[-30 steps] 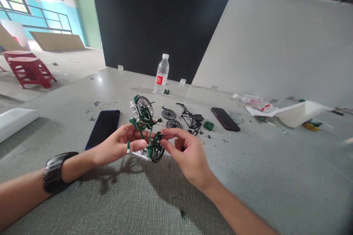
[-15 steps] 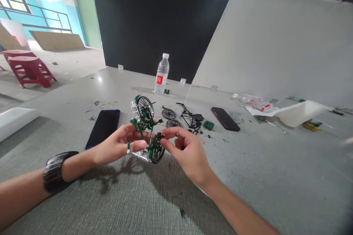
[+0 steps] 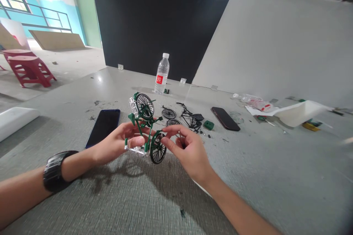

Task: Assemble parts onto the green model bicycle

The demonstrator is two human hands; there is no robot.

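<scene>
Both hands' grip around green model bicycle, above table.

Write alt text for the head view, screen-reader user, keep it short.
Two bare hands hold a small green model bicycle above a grey table: the left hand grips its frame, and the right hand pinches at the near wheel. Behind lie two dark phones, loose black wheels and a water bottle.

Bare forearms, no sleeves, chunky black wristwatch on left wrist
</scene>
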